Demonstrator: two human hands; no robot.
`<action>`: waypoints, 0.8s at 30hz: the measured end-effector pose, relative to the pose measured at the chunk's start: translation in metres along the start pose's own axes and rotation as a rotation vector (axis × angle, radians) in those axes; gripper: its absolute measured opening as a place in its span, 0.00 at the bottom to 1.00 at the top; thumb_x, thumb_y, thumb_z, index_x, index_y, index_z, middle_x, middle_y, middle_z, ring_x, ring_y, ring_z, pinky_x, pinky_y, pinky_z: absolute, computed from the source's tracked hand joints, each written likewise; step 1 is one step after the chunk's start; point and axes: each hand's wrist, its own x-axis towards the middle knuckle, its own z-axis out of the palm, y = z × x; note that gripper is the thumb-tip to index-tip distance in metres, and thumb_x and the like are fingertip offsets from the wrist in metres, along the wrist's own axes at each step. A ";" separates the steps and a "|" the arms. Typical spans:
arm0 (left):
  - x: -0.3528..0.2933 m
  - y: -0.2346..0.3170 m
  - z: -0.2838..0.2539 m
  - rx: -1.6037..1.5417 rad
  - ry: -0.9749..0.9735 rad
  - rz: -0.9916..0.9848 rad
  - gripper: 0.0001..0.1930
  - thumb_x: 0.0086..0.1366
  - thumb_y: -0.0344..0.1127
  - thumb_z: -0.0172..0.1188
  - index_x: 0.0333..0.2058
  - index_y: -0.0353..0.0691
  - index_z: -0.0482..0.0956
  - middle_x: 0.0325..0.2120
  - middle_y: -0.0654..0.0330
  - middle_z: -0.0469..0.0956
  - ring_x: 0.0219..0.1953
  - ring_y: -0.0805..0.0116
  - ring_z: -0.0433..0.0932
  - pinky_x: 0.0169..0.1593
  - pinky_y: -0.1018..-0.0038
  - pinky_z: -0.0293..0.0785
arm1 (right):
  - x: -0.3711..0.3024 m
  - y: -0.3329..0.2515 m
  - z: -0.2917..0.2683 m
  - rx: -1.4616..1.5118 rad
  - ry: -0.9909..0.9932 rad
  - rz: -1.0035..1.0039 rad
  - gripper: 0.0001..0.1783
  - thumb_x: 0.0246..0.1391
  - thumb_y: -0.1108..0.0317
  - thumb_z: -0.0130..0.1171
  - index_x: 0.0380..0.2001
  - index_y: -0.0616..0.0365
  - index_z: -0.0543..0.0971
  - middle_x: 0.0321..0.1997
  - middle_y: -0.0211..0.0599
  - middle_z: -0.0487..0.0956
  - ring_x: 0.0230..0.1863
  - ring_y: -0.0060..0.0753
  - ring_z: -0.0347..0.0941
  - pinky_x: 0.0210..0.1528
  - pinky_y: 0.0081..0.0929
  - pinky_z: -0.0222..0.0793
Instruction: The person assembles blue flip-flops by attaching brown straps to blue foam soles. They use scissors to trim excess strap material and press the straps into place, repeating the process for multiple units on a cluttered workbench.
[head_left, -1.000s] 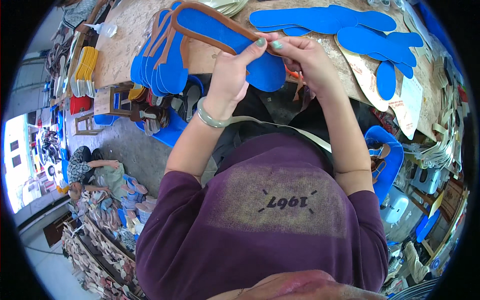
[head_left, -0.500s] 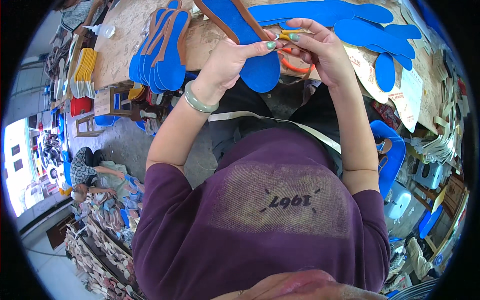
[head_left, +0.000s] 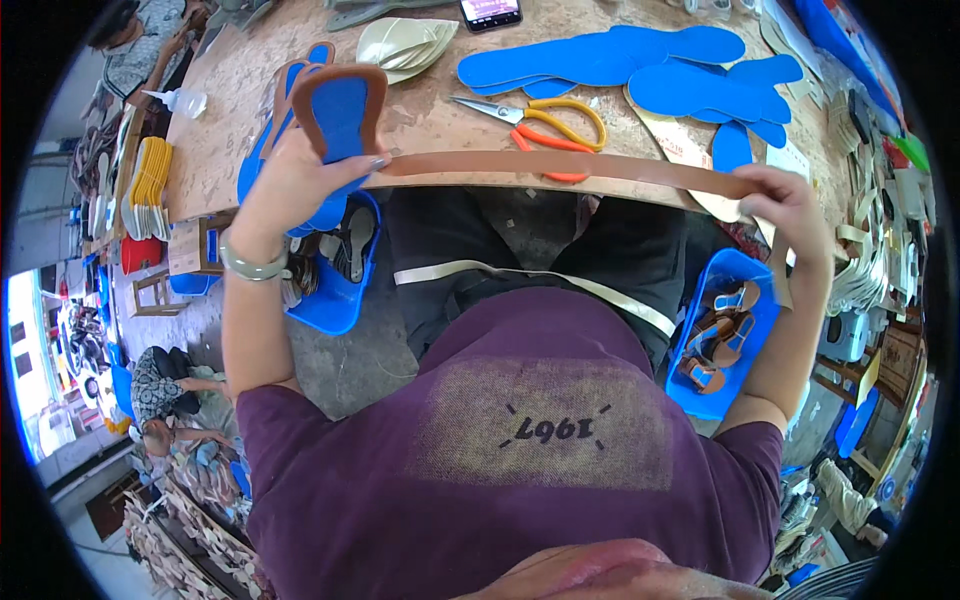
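My left hand (head_left: 285, 185) is closed on a blue insole (head_left: 340, 115) edged in brown and on one end of a long brown strip (head_left: 560, 166). The strip stretches across the front of the table to my right hand (head_left: 790, 205), whose thumb and fingers pinch it. Its loose tail hangs beside my right wrist. Behind the strip lie yellow-handled scissors (head_left: 575, 112), with an orange handle (head_left: 555, 145) beside them, partly hidden by the strip. Under my left hand is a stack of brown-edged blue insoles (head_left: 258, 150).
Plain blue insoles (head_left: 600, 50) spread over the table (head_left: 420, 120) at the back right. Pale sheets (head_left: 410, 45) and a phone (head_left: 490, 12) lie farther back. Blue baskets (head_left: 335, 300) flank my legs; the right basket (head_left: 690, 385) holds brown sandals. Other people sit at the left.
My hands have moved apart, drawing the brown strip out between them. The insole has shifted left with my left hand. The yellow-handled scissors now lie away from my fingers.
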 end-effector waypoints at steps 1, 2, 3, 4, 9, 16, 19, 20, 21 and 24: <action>0.010 0.004 0.012 -0.022 0.057 0.069 0.11 0.58 0.35 0.63 0.37 0.36 0.79 0.25 0.57 0.80 0.28 0.68 0.78 0.35 0.71 0.72 | 0.005 -0.001 -0.013 -0.053 0.090 -0.109 0.16 0.46 0.68 0.65 0.40 0.62 0.80 0.34 0.27 0.80 0.36 0.20 0.73 0.41 0.18 0.68; 0.018 0.009 0.024 -0.041 0.120 0.135 0.10 0.58 0.35 0.63 0.37 0.37 0.80 0.25 0.59 0.80 0.28 0.69 0.78 0.35 0.72 0.72 | 0.015 -0.002 -0.024 -0.108 0.176 -0.223 0.16 0.48 0.67 0.64 0.41 0.63 0.80 0.34 0.26 0.79 0.37 0.19 0.73 0.42 0.16 0.67; 0.027 0.009 0.035 -0.086 0.155 0.139 0.11 0.58 0.35 0.63 0.37 0.37 0.80 0.25 0.58 0.80 0.29 0.68 0.78 0.36 0.72 0.73 | 0.031 0.002 -0.042 -0.203 0.267 -0.243 0.16 0.49 0.66 0.64 0.42 0.61 0.80 0.33 0.26 0.79 0.37 0.18 0.72 0.42 0.16 0.67; 0.035 0.007 0.044 -0.073 0.193 0.119 0.10 0.58 0.33 0.62 0.37 0.36 0.80 0.27 0.60 0.80 0.31 0.71 0.78 0.38 0.74 0.72 | 0.055 0.003 -0.058 -0.294 0.343 -0.267 0.16 0.50 0.65 0.63 0.43 0.59 0.80 0.32 0.26 0.78 0.37 0.18 0.72 0.42 0.16 0.67; 0.057 0.019 0.069 0.069 0.270 -0.004 0.09 0.59 0.30 0.61 0.38 0.34 0.79 0.33 0.62 0.81 0.38 0.75 0.78 0.44 0.77 0.72 | 0.104 -0.028 0.020 -0.732 0.607 -0.488 0.17 0.51 0.63 0.62 0.45 0.53 0.79 0.38 0.37 0.78 0.37 0.31 0.75 0.44 0.25 0.70; 0.073 0.002 0.070 -1.241 -0.007 -0.343 0.13 0.62 0.32 0.60 0.44 0.33 0.76 0.39 0.53 0.79 0.44 0.61 0.79 0.47 0.69 0.77 | 0.128 -0.032 0.149 -0.774 0.094 -0.666 0.31 0.46 0.61 0.65 0.55 0.50 0.70 0.44 0.46 0.75 0.43 0.51 0.73 0.46 0.41 0.71; 0.075 -0.006 0.079 -1.425 0.001 -0.407 0.13 0.63 0.32 0.59 0.44 0.32 0.76 0.39 0.53 0.78 0.46 0.58 0.78 0.48 0.66 0.77 | 0.142 -0.036 0.150 -0.746 0.008 -0.566 0.34 0.46 0.62 0.64 0.58 0.51 0.67 0.41 0.49 0.76 0.41 0.53 0.74 0.44 0.42 0.70; 0.075 -0.008 0.082 -1.463 0.007 -0.418 0.13 0.63 0.32 0.59 0.44 0.32 0.76 0.39 0.53 0.78 0.46 0.58 0.78 0.48 0.66 0.77 | 0.142 -0.040 0.150 -0.735 -0.016 -0.537 0.34 0.45 0.62 0.64 0.58 0.51 0.66 0.39 0.49 0.76 0.40 0.53 0.75 0.43 0.42 0.70; 0.074 -0.008 0.083 -1.445 0.033 -0.391 0.13 0.63 0.32 0.58 0.44 0.32 0.76 0.39 0.53 0.79 0.46 0.59 0.78 0.48 0.67 0.77 | 0.138 -0.044 0.148 -0.700 -0.073 -0.436 0.35 0.45 0.63 0.63 0.58 0.51 0.66 0.35 0.46 0.76 0.37 0.49 0.75 0.40 0.39 0.70; 0.072 -0.001 0.083 -1.345 0.142 -0.287 0.12 0.63 0.32 0.57 0.43 0.31 0.76 0.38 0.53 0.79 0.44 0.61 0.79 0.46 0.69 0.77 | 0.107 -0.055 0.145 -0.514 -0.205 -0.169 0.36 0.43 0.66 0.61 0.59 0.53 0.65 0.25 0.36 0.74 0.28 0.35 0.73 0.33 0.28 0.67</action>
